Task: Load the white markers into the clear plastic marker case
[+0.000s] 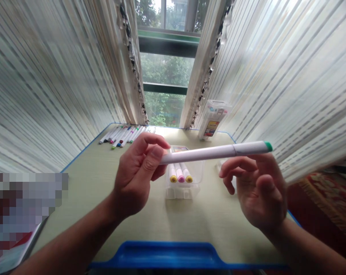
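A white marker (207, 153) with a green cap end is held level above the table, pinched at its left end between the thumb and fingers of my left hand (138, 175). My right hand (260, 191) is under the capped end, its fingers curled loosely and apart; the index finger lies close below the cap, and I cannot tell whether it touches. Behind and below the marker is a clear plastic case (198, 173) holding three white markers (181, 172) with yellow and pink ends. The held marker and my left hand hide part of the case.
Several white markers (124, 134) with coloured ends lie at the table's back left. A clear case with a label (213, 121) stands upright at the back right. The pale table (92, 183) has a blue rim and a blue tray (167, 254) in front. Striped curtains flank the window.
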`<state>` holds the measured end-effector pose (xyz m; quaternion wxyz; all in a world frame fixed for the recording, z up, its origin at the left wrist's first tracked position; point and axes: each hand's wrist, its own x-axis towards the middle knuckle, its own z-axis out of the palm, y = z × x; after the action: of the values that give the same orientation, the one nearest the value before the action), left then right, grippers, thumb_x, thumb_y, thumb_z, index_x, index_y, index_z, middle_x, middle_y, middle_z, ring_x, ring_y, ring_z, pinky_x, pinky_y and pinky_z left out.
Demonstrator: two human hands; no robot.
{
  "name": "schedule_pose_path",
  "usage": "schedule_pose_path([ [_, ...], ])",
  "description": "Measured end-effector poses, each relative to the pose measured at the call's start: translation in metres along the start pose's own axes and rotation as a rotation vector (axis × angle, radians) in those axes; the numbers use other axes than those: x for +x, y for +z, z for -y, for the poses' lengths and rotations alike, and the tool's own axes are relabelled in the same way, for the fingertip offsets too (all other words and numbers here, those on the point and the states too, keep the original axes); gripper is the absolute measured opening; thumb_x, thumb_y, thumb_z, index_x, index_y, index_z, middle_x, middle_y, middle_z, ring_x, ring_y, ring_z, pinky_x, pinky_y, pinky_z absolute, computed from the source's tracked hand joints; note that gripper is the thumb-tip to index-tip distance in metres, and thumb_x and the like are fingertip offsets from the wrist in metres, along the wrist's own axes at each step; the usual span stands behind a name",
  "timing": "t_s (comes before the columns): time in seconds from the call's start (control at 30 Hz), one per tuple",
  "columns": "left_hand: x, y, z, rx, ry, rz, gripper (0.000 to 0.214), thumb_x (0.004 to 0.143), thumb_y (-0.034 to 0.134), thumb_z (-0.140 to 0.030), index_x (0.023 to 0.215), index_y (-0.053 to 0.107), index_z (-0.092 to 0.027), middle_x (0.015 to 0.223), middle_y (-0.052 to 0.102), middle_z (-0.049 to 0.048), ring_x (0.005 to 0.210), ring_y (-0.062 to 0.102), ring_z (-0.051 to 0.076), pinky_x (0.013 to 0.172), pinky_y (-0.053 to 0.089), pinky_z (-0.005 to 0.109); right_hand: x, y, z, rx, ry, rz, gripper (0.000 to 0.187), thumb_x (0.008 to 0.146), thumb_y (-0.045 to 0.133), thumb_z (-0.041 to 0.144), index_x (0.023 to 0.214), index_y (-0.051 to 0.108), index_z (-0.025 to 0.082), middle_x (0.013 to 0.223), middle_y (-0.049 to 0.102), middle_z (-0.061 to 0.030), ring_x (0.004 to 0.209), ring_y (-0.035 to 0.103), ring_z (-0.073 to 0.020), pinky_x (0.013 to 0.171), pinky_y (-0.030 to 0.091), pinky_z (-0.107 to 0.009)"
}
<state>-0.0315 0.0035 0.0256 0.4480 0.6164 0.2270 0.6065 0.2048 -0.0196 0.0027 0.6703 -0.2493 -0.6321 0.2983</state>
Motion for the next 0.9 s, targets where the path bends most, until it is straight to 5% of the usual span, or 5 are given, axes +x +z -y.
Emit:
schedule_pose_path([
  [0.3,-0.004,-0.001,0.002,0.093,-0.029,-0.003,0.015,0.107,0.057,-0.027,0.097,0.068,-0.025,0.064,0.051,-0.0033,0.053,0.045,0.010,0.045,0.034,0.020,-0.003,-0.004,0.002,-0.111,-0.063,0.044,0.037,0.106,0.056,0.051,0.120,0.072,0.020,0.076,0.071,-0.0031,0.058,0.061,-0.0168,0.041,0.040,-0.027],
  [0.67,-0.001,0.000,0.004,0.195,0.009,-0.062,0.015,0.104,0.058,-0.024,0.094,0.069,-0.023,0.062,0.056,-0.0023,0.051,0.050,0.012,0.042,0.036,0.020,-0.001,-0.008,0.001,-0.256,-0.034,0.065,0.039,0.111,0.047,0.044,0.087,0.068,0.022,0.059,0.061,0.0013,0.044,0.046,-0.0129,0.040,0.033,-0.026],
  [0.9,-0.001,-0.001,0.001,0.260,0.017,-0.027,0.013,0.103,0.059,-0.023,0.093,0.067,-0.020,0.061,0.052,-0.0055,0.052,0.045,0.009,0.044,0.032,0.020,-0.001,-0.012,-0.002,-0.398,-0.030,0.066,0.042,0.110,0.050,0.039,0.076,0.066,0.021,0.054,0.058,0.0016,0.043,0.048,-0.0122,0.041,0.032,-0.027],
])
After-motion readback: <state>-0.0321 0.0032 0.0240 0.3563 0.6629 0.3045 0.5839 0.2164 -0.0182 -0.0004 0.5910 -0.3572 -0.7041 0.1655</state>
